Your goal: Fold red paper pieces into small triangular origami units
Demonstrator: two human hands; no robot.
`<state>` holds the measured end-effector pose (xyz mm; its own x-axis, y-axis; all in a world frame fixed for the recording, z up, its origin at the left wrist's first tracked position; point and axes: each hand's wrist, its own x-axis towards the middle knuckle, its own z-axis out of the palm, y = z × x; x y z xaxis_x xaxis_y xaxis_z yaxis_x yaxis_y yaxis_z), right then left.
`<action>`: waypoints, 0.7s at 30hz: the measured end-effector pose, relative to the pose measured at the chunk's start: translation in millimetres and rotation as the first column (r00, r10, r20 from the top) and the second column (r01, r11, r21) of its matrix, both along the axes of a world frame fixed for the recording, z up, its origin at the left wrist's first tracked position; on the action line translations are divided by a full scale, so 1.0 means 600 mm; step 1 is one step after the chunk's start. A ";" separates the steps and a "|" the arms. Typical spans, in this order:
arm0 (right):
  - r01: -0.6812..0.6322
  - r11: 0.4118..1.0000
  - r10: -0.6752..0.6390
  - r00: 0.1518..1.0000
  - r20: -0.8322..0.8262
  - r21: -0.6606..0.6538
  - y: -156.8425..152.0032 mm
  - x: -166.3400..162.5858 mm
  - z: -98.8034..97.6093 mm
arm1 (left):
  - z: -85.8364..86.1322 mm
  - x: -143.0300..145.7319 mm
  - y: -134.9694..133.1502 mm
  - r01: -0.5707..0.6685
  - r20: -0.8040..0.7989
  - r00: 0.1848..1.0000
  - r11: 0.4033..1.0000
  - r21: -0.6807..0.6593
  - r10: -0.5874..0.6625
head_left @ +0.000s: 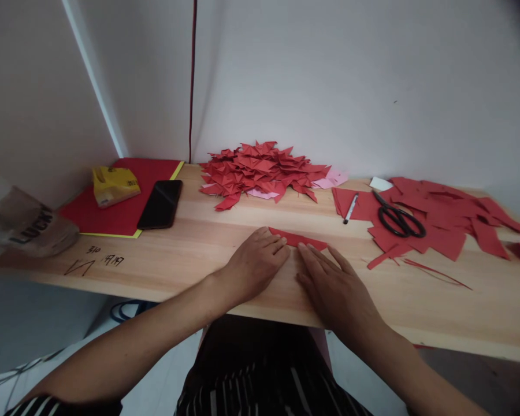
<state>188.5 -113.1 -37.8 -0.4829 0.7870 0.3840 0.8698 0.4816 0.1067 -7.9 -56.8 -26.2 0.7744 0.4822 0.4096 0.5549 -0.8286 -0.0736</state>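
A folded strip of red paper [300, 237] lies on the wooden table in front of me. My left hand [259, 260] is closed at its left end, fingers curled and pressed onto the near edge. On the right part of the strip, my right hand [331, 280] lies flat with its fingers stretched out. The fingertips of both hands hide some of the paper's near edge. Beyond the strip is a heap of folded red paper pieces [260, 167], with some pink paper among them.
To the right are black-handled scissors [401, 222], a pen [351, 209], red paper scraps [442, 214] and thin offcuts. A phone [160, 203], a yellow packet [115, 186] on red sheets [80, 211] and a plastic bag [39, 228] are at left. A wall backs the table [190, 242].
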 end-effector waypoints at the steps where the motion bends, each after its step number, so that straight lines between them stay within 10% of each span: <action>1: 0.000 1.000 0.000 1.000 0.000 -0.001 0.000 0.000 0.001 | -0.001 0.000 0.000 0.001 0.007 1.000 1.000 0.008 -0.001; 21: 0.007 0.999 -0.008 0.999 -0.050 -0.036 -0.013 0.001 -0.001 | -0.001 0.011 -0.011 0.126 0.019 0.992 0.992 0.031 -0.126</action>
